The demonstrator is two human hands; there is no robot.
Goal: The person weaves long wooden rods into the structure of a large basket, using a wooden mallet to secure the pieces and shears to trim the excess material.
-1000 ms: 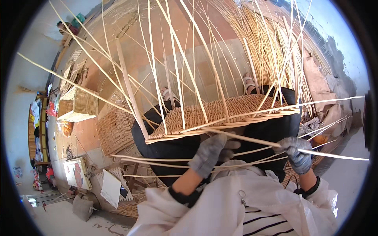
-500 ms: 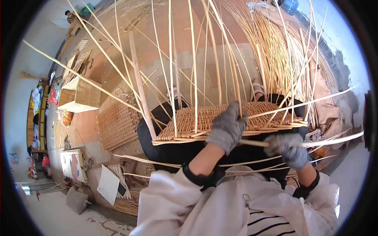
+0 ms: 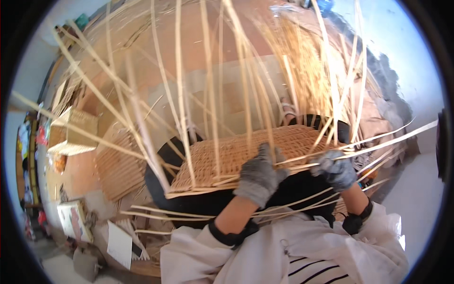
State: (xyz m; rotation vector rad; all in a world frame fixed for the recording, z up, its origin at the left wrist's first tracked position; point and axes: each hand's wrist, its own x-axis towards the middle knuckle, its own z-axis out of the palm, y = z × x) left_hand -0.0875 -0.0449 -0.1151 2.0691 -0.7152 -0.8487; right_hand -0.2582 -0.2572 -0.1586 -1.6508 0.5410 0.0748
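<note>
One woven panel (image 3: 236, 146) crossed the lap (image 3: 300, 189), two gloved hands (image 3: 259, 177) (image 3: 336, 173) at its near edge; one woven box (image 3: 75, 142) stood leftward.

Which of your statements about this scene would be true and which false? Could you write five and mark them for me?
1. The left hand and the right hand are both gloved in grey. True.
2. The right hand is holding a pair of scissors. False: its fingers are closed on a pale rod.
3. The woven panel lies over the person's dark-clad legs. True.
4. The left hand is far from the panel. False: it is at the panel's near edge.
5. The boxy woven piece stands to the panel's right. False: this boxy woven piece is off to the left.
</note>
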